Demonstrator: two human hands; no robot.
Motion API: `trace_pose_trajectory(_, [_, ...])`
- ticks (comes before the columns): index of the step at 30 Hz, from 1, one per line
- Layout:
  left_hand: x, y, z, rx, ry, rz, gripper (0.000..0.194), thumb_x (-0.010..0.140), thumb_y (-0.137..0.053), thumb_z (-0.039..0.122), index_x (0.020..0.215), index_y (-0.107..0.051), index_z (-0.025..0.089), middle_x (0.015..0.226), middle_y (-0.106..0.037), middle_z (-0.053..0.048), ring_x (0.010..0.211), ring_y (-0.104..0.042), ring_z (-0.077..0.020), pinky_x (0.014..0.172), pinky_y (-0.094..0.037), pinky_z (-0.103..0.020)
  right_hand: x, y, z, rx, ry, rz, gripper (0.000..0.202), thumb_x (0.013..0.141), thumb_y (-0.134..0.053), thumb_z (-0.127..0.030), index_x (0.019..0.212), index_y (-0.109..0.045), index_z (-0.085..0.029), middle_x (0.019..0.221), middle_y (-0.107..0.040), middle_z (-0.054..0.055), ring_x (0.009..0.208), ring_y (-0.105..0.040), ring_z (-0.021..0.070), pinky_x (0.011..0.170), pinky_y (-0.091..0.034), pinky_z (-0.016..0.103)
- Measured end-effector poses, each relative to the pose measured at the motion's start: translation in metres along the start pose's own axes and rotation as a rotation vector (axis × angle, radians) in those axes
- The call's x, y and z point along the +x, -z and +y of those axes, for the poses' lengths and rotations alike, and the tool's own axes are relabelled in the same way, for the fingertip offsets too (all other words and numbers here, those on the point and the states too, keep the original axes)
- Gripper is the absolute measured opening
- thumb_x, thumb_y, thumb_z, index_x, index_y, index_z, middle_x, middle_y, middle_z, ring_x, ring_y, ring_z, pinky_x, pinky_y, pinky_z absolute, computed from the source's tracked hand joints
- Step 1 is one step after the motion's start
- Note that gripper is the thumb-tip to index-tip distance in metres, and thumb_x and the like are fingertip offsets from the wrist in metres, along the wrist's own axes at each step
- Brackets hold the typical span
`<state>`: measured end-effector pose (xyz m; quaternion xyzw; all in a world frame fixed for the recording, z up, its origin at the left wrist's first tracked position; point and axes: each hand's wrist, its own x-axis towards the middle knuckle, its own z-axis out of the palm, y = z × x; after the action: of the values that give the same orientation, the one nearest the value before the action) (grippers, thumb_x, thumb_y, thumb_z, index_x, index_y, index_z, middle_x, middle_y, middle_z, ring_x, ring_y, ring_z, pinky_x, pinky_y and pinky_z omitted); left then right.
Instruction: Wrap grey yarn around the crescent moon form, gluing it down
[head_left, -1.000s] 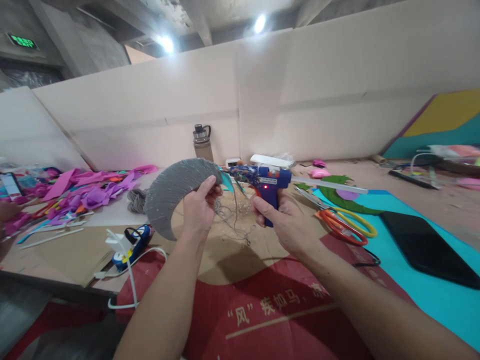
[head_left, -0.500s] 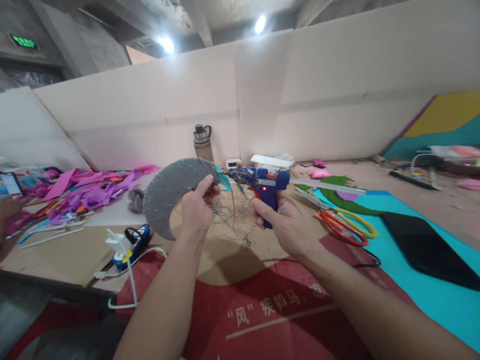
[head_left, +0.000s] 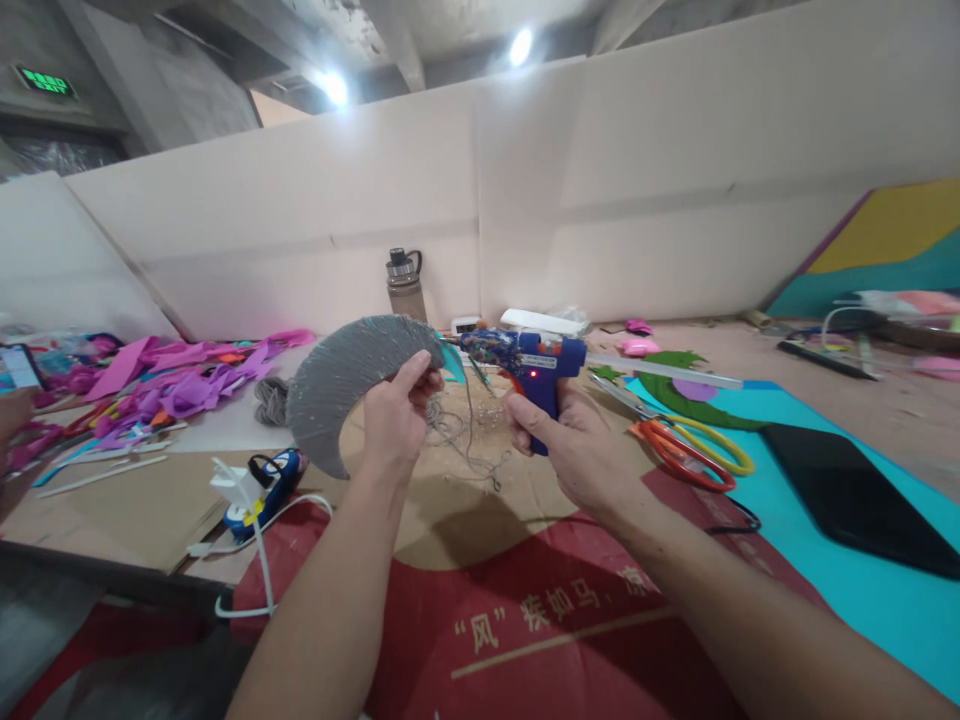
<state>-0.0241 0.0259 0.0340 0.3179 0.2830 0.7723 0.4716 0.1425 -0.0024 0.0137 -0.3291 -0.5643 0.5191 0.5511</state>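
Crescent (head_left: 337, 385), partly hidden by left hand (head_left: 396, 420) pinching it, ridged grey strands, blue plastic glue gun (head_left: 546, 378), tip indistinct, right hand's (head_left: 574, 440) fingers wrapped round its handle.

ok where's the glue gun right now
In the head view, the blue glue gun is in the right hand, just right of centre, pointing left toward the grey crescent.

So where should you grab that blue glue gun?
Hold the glue gun by its handle, coming from the near right, as the right hand does: the handle hangs below the body, and the nozzle end points left toward the gray crescent. Keep fingers off that end; a red light glows, so it may be hot.
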Motion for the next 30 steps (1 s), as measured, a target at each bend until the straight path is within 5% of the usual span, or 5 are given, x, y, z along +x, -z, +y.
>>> trace_pose_trajectory(16, [0.002,0.000,0.002,-0.048,-0.016,0.019,0.016,0.056,-0.085,0.016,0.060,-0.069,0.015,0.059,-0.066,0.001,0.050,-0.058,-0.0067,0.052,-0.048,-0.019,-0.002,-0.001,-0.002,-0.019,-0.023,-0.025,0.029,0.084,-0.064,-0.046,0.082,-0.048,-0.021,0.057,-0.046,-0.008,0.051,-0.041,0.0084,0.050,-0.034,0.025])
trace_pose_trajectory(21, [0.005,0.003,0.004,-0.045,-0.012,0.064,0.015,0.056,-0.082,0.017,0.060,-0.068,0.014,0.057,-0.065,0.002,0.051,-0.058,-0.0071,0.053,-0.047,-0.019,-0.002,-0.001,-0.004,0.138,-0.041,-0.027,0.032,0.079,-0.072,-0.043,0.088,-0.051,-0.021,0.066,-0.055,-0.006,0.052,-0.044,0.0076,0.048,-0.035,0.023])
trace_pose_trajectory(27, [0.007,0.003,0.004,-0.036,-0.011,0.104,0.018,0.057,-0.080,0.015,0.058,-0.062,0.014,0.054,-0.060,0.003,0.051,-0.057,-0.0076,0.047,-0.039,-0.019,0.015,0.018,-0.005,0.351,-0.171,0.057,0.032,0.074,-0.076,-0.039,0.085,-0.052,-0.021,0.070,-0.061,-0.003,0.051,-0.045,0.0072,0.040,-0.030,0.017])
trace_pose_trajectory(30, [0.005,0.001,0.003,-0.022,-0.005,0.101,0.019,0.058,-0.079,0.014,0.057,-0.060,0.014,0.054,-0.058,0.003,0.050,-0.056,-0.0072,0.047,-0.038,-0.019,0.032,0.033,0.015,0.214,-0.402,0.058,0.022,0.082,-0.068,-0.037,0.080,-0.055,-0.019,0.070,-0.063,0.001,0.050,-0.046,0.0072,0.040,-0.034,0.017])
